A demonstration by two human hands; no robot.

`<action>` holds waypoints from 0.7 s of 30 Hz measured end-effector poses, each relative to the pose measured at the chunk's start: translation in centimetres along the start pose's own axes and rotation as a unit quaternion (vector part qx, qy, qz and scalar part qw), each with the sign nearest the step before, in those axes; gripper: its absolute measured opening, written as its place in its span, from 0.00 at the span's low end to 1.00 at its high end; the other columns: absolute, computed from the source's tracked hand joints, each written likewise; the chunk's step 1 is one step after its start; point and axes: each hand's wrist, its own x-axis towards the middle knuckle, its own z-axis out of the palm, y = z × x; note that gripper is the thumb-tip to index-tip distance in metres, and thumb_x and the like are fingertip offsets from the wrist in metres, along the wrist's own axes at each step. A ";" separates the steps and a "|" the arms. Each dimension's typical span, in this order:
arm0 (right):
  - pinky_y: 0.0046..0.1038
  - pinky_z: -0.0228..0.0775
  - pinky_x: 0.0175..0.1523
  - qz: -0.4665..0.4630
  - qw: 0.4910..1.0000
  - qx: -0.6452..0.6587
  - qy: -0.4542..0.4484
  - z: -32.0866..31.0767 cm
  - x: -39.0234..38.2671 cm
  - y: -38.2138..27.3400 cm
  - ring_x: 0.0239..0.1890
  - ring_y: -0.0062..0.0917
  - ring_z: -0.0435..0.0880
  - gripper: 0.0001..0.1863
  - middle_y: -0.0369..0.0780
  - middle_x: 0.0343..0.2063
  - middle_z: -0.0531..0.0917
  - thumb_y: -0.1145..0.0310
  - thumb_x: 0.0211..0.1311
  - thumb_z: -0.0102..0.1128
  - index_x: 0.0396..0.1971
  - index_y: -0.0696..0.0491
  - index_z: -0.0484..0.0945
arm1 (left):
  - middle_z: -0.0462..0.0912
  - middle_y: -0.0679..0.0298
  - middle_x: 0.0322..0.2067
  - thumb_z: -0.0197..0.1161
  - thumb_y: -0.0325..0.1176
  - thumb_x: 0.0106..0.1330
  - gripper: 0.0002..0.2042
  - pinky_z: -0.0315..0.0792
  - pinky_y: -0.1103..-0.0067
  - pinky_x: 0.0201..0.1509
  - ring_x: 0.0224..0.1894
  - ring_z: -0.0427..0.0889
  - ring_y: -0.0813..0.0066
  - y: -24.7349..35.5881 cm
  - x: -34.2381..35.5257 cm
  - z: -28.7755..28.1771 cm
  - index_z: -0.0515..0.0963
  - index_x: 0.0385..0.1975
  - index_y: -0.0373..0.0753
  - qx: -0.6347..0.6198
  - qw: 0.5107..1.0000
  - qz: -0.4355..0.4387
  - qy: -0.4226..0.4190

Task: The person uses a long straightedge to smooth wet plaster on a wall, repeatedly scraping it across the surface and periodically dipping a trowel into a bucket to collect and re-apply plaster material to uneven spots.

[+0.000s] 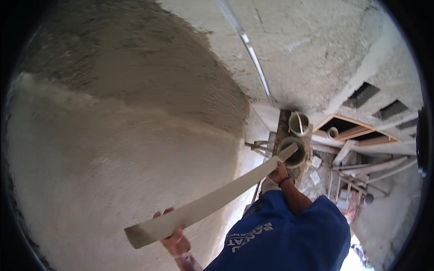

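Observation:
A long, pale, flat straightedge board (pixel 217 195) runs slantwise in front of my body, from lower left up toward the right. My left hand (pixel 175 241) grips it near its lower left end, thumb on the near side and fingertips showing over the far edge. That end is smeared with darker, wet-looking mortar. Close to the other end, my right hand (pixel 280 174) is closed on the board's edge, with a dark band at the wrist. The board's far tip overlaps a bucket (pixel 297 163) from this view; I cannot tell whether they touch.
Beside me rises a plastered wall (pixel 135 158), darker and rougher at the top. A second bucket (pixel 299 124) with a pale stick stands on a plank (pixel 284 121). A metal strip (pixel 253 58) lines the adjoining wall. Timber poles (pixel 370 174) and a wood-framed opening (pixel 357 131) lie to the right.

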 end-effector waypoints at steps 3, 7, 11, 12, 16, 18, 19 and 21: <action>0.43 0.63 0.50 -0.031 0.999 0.006 -0.028 5.0 0.4 1.1 0.43 0.36 0.72 0.19 0.43 0.38 0.74 0.55 0.56 0.47 0.42 0.53 0.68 | 0.70 0.50 0.46 0.61 0.28 0.43 0.34 0.63 0.65 0.55 0.52 0.67 0.60 1.4 -2.9 -8.6 0.57 0.54 0.34 -0.035 0.991 0.015 0.130; 0.43 0.66 0.47 -0.025 0.987 -0.101 -0.124 13.0 -0.3 3.7 0.45 0.35 0.73 0.18 0.43 0.38 0.74 0.56 0.56 0.49 0.41 0.53 0.68 | 0.72 0.56 0.45 0.57 0.32 0.52 0.24 0.68 0.72 0.49 0.48 0.71 0.66 -0.5 -7.4 -17.7 0.63 0.50 0.35 -0.069 0.962 0.053 0.259; 0.43 0.71 0.39 -0.036 0.950 -0.290 -0.113 22.4 -0.1 7.2 0.27 0.27 0.73 0.15 0.36 0.24 0.70 0.59 0.50 0.56 0.35 0.52 0.69 | 0.73 0.61 0.43 0.56 0.42 0.57 0.19 0.69 0.77 0.41 0.42 0.73 0.71 -3.4 -8.7 -25.2 0.68 0.45 0.38 -0.088 0.897 0.035 0.433; 0.40 0.72 0.36 -0.055 0.940 -0.310 -0.135 24.8 -0.1 8.1 0.24 0.24 0.70 0.14 0.34 0.20 0.67 0.60 0.50 0.57 0.33 0.51 0.69 | 0.73 0.61 0.43 0.56 0.44 0.58 0.19 0.69 0.78 0.39 0.41 0.74 0.72 -3.4 -8.6 -25.4 0.69 0.44 0.38 -0.094 0.879 0.038 0.467; 0.33 0.75 0.29 -0.112 0.899 -0.347 -0.242 35.5 -3.9 13.2 0.19 0.18 0.65 0.10 0.32 0.16 0.62 0.64 0.49 0.57 0.28 0.51 0.68 | 0.71 0.59 0.46 0.56 0.44 0.58 0.22 0.70 0.74 0.43 0.45 0.71 0.68 -3.1 -7.7 -29.5 0.65 0.47 0.36 -0.160 0.860 0.088 0.476; 0.34 0.76 0.29 -0.131 0.888 -0.348 -0.271 39.6 -6.1 15.0 0.20 0.19 0.65 0.11 0.32 0.18 0.62 0.65 0.49 0.57 0.29 0.52 0.67 | 0.69 0.58 0.47 0.55 0.44 0.58 0.24 0.70 0.72 0.46 0.48 0.70 0.66 -3.0 -6.8 -31.2 0.63 0.49 0.34 -0.165 0.860 0.108 0.470; 0.35 0.75 0.31 -0.167 0.875 -0.349 -0.290 41.2 -6.9 15.7 0.21 0.19 0.68 0.15 0.34 0.20 0.65 0.63 0.50 0.57 0.33 0.53 0.65 | 0.69 0.57 0.47 0.55 0.44 0.58 0.24 0.70 0.72 0.46 0.48 0.70 0.66 -2.5 -6.3 -31.4 0.63 0.49 0.34 -0.159 0.861 0.115 0.470; 0.37 0.75 0.33 -0.204 0.859 -0.351 -0.312 43.8 -8.8 16.6 0.22 0.20 0.71 0.19 0.35 0.23 0.68 0.61 0.51 0.57 0.38 0.54 0.63 | 0.68 0.56 0.47 0.55 0.44 0.57 0.25 0.70 0.71 0.47 0.48 0.69 0.63 -2.0 -5.4 -31.2 0.63 0.49 0.33 -0.150 0.861 0.141 0.466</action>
